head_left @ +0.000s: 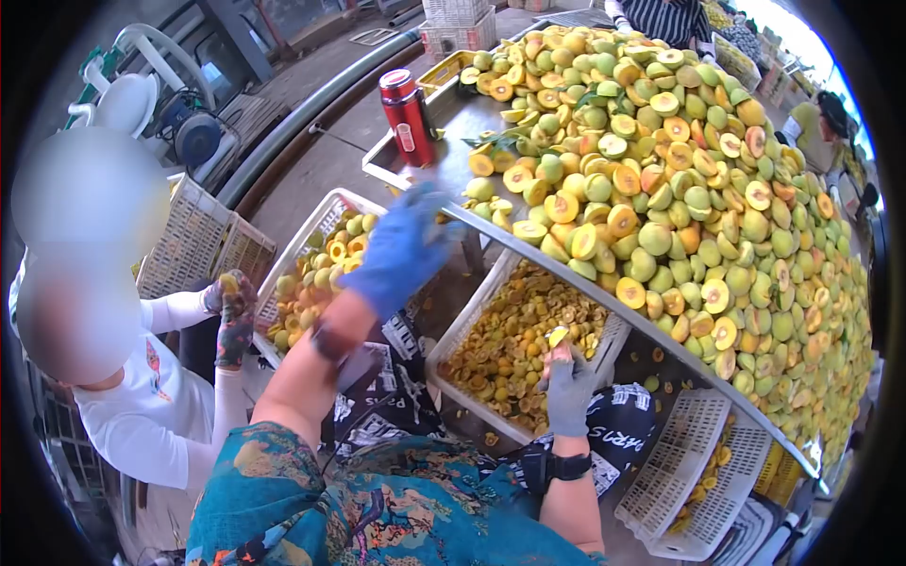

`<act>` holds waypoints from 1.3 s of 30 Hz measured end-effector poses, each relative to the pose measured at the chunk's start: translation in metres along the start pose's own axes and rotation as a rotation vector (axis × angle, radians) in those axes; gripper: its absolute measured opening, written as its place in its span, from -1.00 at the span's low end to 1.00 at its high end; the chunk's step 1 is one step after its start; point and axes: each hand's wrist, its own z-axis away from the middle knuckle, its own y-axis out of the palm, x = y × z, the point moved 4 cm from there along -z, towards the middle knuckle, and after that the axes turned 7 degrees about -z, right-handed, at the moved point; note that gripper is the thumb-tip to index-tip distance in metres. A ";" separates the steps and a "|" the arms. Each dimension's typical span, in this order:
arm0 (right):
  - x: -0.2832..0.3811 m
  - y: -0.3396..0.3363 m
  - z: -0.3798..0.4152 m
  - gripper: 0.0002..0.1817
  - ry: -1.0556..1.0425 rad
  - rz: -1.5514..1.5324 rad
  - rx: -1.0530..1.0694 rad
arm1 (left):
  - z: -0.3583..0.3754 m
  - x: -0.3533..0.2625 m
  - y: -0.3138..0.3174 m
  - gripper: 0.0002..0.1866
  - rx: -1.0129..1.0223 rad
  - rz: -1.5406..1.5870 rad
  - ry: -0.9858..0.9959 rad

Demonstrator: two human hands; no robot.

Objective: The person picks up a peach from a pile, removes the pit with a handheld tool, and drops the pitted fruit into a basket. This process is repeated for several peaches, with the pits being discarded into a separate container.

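Observation:
My left hand [404,247], in a blue glove, is raised over the near-left corner of the metal table. Motion smears its fingers, so I cannot make out whether they hold anything. In a grey glove, my right hand [569,391] pinches a small yellow peach piece [559,336] above a white crate [486,420] of cut peach scraps [510,349]. To the right, a large heap of green-yellow peaches [651,203], many of them halved, covers the table. Behind my left hand, another white crate [326,212] contains peach halves [338,250].
A red thermos [407,118] stands at the table corner. On my left sits a person in a white shirt [170,415] with patterned gloves. White crates [694,472] lie at lower right under the table's metal edge [661,349]. Other people stand beyond the heap.

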 end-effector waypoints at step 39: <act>0.068 0.134 0.087 -0.60 -0.230 0.686 0.356 | 0.138 -0.002 0.015 -0.53 0.046 1.774 -0.590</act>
